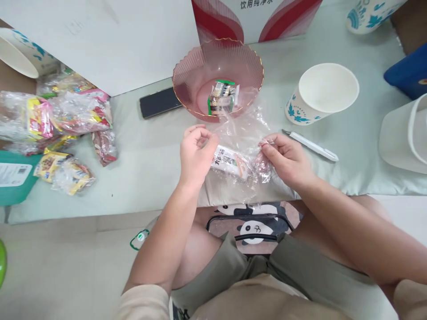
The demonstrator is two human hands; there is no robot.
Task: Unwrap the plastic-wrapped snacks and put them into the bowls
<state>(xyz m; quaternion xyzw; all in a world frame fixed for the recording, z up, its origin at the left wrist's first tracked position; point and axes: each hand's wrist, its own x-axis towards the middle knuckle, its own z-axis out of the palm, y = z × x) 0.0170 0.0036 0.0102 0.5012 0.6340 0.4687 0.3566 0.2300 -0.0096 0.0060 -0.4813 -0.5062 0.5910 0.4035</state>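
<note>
A clear plastic bag [238,133] stretches between my two hands over the near edge of the table. My left hand [198,153] is closed on the bag's left side, thumb against the fingers. Opposite it, my right hand [288,158] pinches the bag's right side, where a small reddish wrapped piece [262,163] shows through the film. A white snack packet [230,162] with dark lettering lies in or under the bag; I cannot tell which. Just beyond, a pink ribbed bowl [185,80] with a gold rim holds a few small green-and-clear wrapped snacks [222,98].
A dark phone [160,102] lies left of the bowl. To the right are a white utility knife [313,146], a paper cup [327,91] and a white plastic container [400,133]. Bagged snacks [76,111] pile up at the left near a teal box [20,178]. Large cartons [140,40] stand behind.
</note>
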